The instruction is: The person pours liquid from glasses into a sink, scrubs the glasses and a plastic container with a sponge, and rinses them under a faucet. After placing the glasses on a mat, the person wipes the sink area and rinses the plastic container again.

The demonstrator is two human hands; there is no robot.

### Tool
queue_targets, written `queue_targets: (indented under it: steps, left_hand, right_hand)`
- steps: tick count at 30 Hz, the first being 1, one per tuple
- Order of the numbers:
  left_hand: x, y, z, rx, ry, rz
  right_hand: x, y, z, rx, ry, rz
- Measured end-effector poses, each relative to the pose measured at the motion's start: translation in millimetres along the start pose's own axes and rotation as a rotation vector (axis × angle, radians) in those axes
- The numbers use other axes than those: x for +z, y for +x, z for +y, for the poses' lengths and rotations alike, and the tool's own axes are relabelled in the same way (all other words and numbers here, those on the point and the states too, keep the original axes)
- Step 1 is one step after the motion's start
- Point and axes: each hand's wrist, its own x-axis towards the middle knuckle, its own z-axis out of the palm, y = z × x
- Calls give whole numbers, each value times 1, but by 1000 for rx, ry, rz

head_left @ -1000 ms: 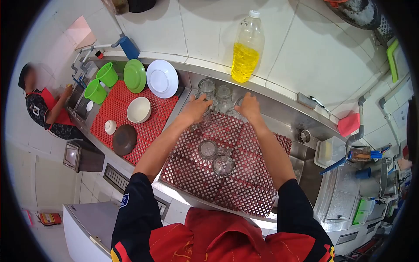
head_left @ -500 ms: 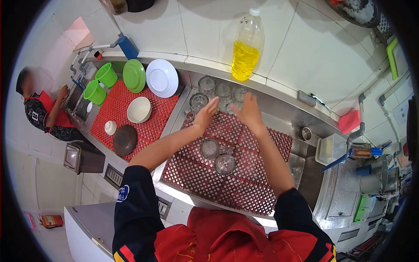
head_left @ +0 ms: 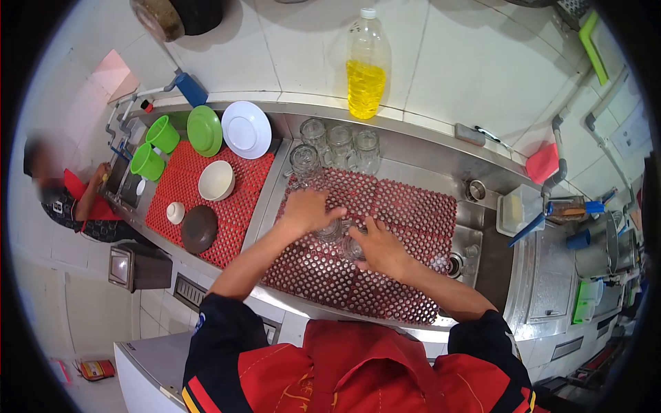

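Two clear glass mugs stand close together on the red perforated mat (head_left: 403,213). My left hand (head_left: 308,212) is over the back of the left glass mug (head_left: 330,233), thumb stretched apart from the fingers, which are partly hidden. My right hand (head_left: 379,248) has its fingers curled round the right glass mug (head_left: 352,249), touching its side. Behind my hands, several more glass mugs (head_left: 339,143) are grouped at the back of the steel counter, against its raised edge.
On another red mat (head_left: 237,227) to the left are a white plate (head_left: 246,131), green plate (head_left: 204,131), white bowl (head_left: 216,180) and dark bowl (head_left: 199,228). A yellow-liquid bottle (head_left: 365,86) stands on the ledge. A steel sink (head_left: 492,241) lies right. Another person (head_left: 69,199) works far left.
Both hands have come back from the mugs at the rear, down to the two mugs on the mat. The right fingers now close round one mug. The camera view has shifted slightly.
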Motion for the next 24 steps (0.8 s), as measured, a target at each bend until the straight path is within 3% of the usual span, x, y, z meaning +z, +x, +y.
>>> queue_targets:
  steps: [4,8,11,14,17,20,22,24]
  left_hand:
    - [25,-21,8,-119,-160,-67]
    - [38,-4,-5,-7,-154,-4]
    - [28,8,-7,119,-67,26]
    - [19,23,-6,245,75,53]
    - [22,44,-12,394,239,83]
    - [13,61,-10,487,332,85]
    - [1,65,-3,539,373,38]
    - [14,80,-7,597,380,175]
  right_hand:
    - [12,3,-8,217,49,34]
    - [28,9,-11,281,-51,91]
    - [14,1,-19,320,180,0]
    - [26,-5,-6,188,221,54]
    - [65,-1,24,252,374,346]
    - [25,-1,19,715,1036,422]
    - [28,13,20,890,1302,563]
    - [56,40,44,992,1460,756]
